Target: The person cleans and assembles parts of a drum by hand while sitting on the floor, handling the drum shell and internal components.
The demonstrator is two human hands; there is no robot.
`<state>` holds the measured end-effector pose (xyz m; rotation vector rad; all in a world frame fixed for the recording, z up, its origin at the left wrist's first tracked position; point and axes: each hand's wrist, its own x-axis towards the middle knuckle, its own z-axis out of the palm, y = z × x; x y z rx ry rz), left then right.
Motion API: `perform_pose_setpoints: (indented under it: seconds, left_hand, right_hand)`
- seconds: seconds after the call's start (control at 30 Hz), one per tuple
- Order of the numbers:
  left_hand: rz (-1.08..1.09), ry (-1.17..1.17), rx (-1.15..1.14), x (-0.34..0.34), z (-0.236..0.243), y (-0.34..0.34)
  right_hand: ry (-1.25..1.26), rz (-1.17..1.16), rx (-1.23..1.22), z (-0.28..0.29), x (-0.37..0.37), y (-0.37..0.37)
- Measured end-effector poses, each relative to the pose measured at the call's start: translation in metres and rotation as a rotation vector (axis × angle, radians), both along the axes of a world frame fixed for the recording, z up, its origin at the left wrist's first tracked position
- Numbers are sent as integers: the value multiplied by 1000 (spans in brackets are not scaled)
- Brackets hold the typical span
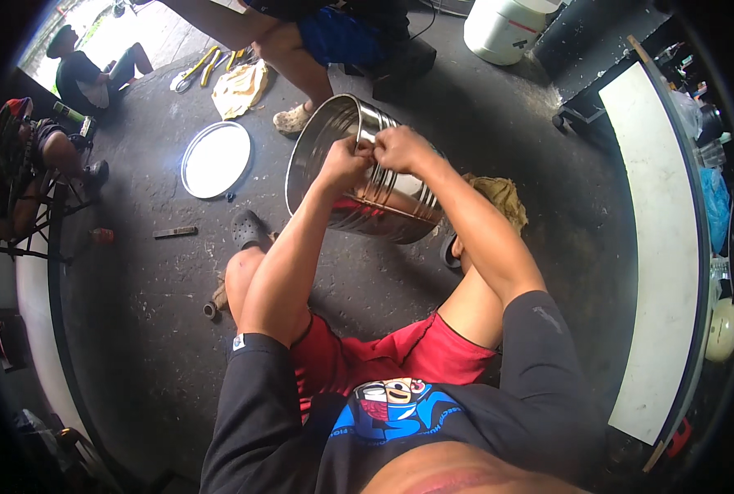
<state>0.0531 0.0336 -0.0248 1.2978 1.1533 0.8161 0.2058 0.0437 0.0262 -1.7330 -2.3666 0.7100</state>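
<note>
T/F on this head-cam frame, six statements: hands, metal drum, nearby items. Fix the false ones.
1. The left hand and right hand are close together at the metal drum. True.
2. The metal drum has a matte black outer wall. False: the wall is shiny, silvery and ribbed.
3. A round white disc lies on the floor to the left of the metal drum. True.
4. The right hand is touching the white disc. False: it is at the metal drum, well apart from the disc.
5. A white bucket stands near the picture's top edge, right of the metal drum. True.
6. The camera wearer's shorts are green. False: they are red.
</note>
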Motion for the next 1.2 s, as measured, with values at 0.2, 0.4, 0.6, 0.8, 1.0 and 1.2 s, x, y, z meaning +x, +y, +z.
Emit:
perform_pose_setpoints:
  seconds: [0.2,0.4,0.6,0.8,1.0,1.2]
  left_hand:
    - [69,-27,98,-2,-4,0]
    - [45,21,2,3,8,-2]
    - [79,-94,42,-3,-14,3]
    - [81,-66,40,-2,-1,-1]
    - [94,26,81,-6,-8,6]
    - [78,-81,11,-1,-13,1]
  right_hand:
    - [13,5,11,-12,0,-1]
    - [120,3,168,-25,4,4]
    - [5,24,80,-4,-3,2]
    - [-94,50,27,-5,-5,8]
    - [-80,87,41,-1,-12,1]
    - [-12,30,88,-11,1,4]
